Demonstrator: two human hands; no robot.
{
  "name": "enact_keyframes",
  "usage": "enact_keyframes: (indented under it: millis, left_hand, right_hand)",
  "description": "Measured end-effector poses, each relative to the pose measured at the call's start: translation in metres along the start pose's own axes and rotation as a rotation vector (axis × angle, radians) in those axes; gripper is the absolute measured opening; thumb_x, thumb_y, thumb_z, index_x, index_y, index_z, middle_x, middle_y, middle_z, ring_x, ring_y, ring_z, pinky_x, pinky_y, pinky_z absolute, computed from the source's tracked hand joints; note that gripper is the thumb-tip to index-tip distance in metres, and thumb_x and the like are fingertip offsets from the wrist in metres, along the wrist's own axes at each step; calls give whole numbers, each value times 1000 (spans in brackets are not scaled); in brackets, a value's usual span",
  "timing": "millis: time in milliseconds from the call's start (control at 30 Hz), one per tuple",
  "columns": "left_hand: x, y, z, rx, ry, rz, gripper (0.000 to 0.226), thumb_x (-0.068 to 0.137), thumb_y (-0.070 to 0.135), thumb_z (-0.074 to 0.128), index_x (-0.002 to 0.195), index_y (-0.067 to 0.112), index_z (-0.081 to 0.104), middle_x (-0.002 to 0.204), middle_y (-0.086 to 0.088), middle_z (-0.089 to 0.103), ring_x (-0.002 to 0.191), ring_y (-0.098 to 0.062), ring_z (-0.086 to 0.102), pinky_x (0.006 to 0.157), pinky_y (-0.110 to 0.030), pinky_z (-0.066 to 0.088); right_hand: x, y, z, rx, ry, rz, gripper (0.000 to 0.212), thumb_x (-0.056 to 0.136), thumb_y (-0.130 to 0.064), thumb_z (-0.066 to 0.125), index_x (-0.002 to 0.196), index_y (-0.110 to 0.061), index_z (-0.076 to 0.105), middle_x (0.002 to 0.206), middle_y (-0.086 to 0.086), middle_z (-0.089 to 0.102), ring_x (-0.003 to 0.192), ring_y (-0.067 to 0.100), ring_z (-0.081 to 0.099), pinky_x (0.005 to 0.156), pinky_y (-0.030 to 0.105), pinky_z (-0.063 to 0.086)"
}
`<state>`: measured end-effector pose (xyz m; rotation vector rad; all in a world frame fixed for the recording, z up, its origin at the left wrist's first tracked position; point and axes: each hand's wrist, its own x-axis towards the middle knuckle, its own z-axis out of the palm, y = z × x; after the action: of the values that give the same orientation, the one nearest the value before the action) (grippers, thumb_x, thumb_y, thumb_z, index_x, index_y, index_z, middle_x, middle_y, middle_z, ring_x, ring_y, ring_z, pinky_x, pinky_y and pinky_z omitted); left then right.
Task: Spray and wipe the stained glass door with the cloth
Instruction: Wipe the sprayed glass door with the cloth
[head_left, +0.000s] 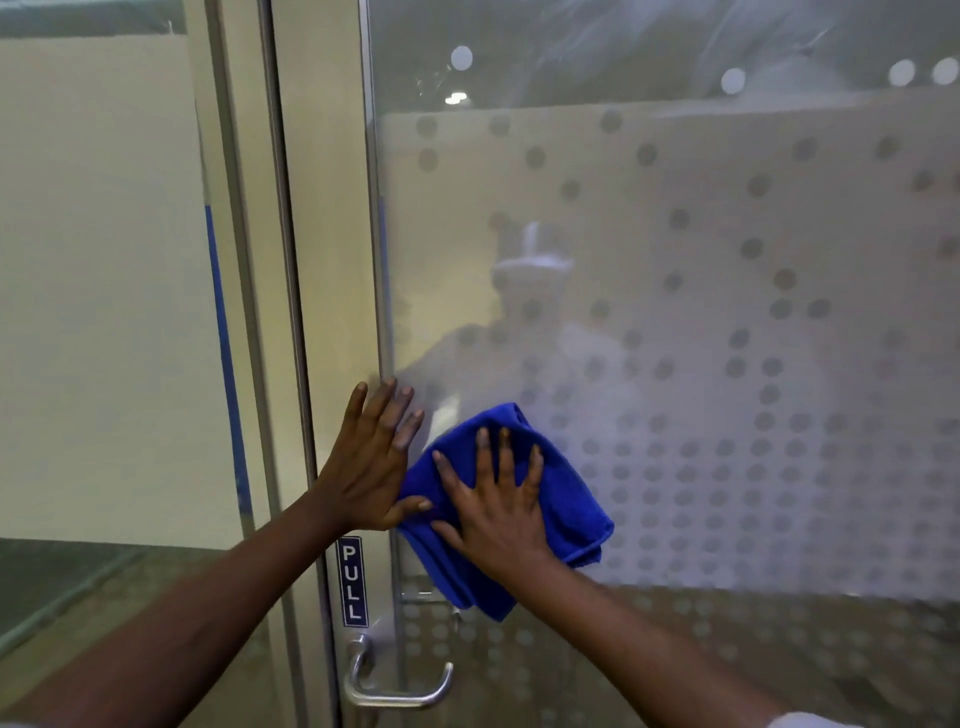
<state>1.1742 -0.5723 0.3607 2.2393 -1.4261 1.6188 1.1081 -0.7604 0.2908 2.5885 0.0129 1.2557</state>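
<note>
The glass door (701, 322) fills the right of the head view, frosted with a pattern of grey dots and carrying a faint reflection. A folded blue cloth (566, 499) lies flat against the glass near the door's left edge. My right hand (493, 504) presses on the cloth with fingers spread. My left hand (376, 457) rests flat and empty on the door's metal frame (332, 260), its thumb touching the cloth's left edge. No spray bottle is in view.
A blue PULL sign (351, 582) sits on the frame below my left hand. Under it is a metal lever handle (400, 686). A fixed glass panel (98, 286) with a blue strip stands to the left of the frame.
</note>
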Motion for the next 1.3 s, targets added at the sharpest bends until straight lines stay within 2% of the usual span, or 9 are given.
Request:
enact_keyframes:
  millis: [300,467,633,767,867,1000,1133,1233,1300]
  left_hand:
    - [0,42,13,26,-76,46,89,84,69,32,139,0,31,149,-27,26,141,-48,21,108,-69,21]
    - [15,59,20,63,-153,-55,86,85,66,42,138,-1,31,148,-28,24,139,-51,22,108,-69,21]
    - [34,71,26,75,-208,-160,86,90,64,32,145,-1,23,153,-30,14,142,-51,13,111,-68,17]
    - [40,76,29,89,-216,-204,90,89,65,35,147,-1,19,154,-30,13,143,-51,10,112,-67,16]
    - [38,77,29,95,-228,-222,88,90,63,35,147,-2,19,154,-30,14,143,-50,11,111,-68,15]
    - [37,81,24,97,-243,-251,83,91,61,32,144,-2,24,153,-29,16,142,-49,15,111,-68,15]
    - [45,90,20,81,-189,-323,78,92,60,30,136,-4,35,148,-31,29,137,-47,25,113,-62,17]
    - [59,97,11,33,-92,-413,73,89,56,38,132,-3,41,144,-28,38,129,-42,35,111,-57,25]
    - [72,102,0,-32,-20,-530,69,89,53,38,130,-1,44,139,-24,43,118,-39,43,102,-50,36]
  right_hand:
    - [-58,67,3,-59,-102,133,97,74,-80,45,152,-33,12,159,23,-13,145,47,-12,101,80,6]
    - [-58,108,-20,-62,-156,281,91,74,-80,40,150,-31,24,156,29,5,142,53,0,98,81,6]
    - [-33,144,-51,-12,-98,485,98,72,-82,38,152,-32,9,156,32,-1,143,52,-2,97,82,10]
    - [1,168,-82,36,-50,577,105,72,-81,44,151,-33,-6,157,30,-12,143,50,-11,101,80,9]
    - [34,178,-102,85,28,629,104,74,-80,44,152,-31,-5,157,30,-14,143,49,-13,101,80,8]
    - [76,175,-121,112,102,629,106,73,-81,43,153,-28,-2,156,31,-13,143,49,-13,100,80,8]
    - [104,156,-132,105,130,593,108,71,-82,43,153,-29,-3,157,30,-13,144,49,-13,100,81,8]
    - [116,134,-134,107,126,547,110,70,-83,43,152,-29,-4,157,30,-13,143,50,-14,99,81,6]
    - [119,119,-133,101,111,510,110,69,-83,43,152,-29,-5,157,30,-14,143,50,-14,98,81,6]
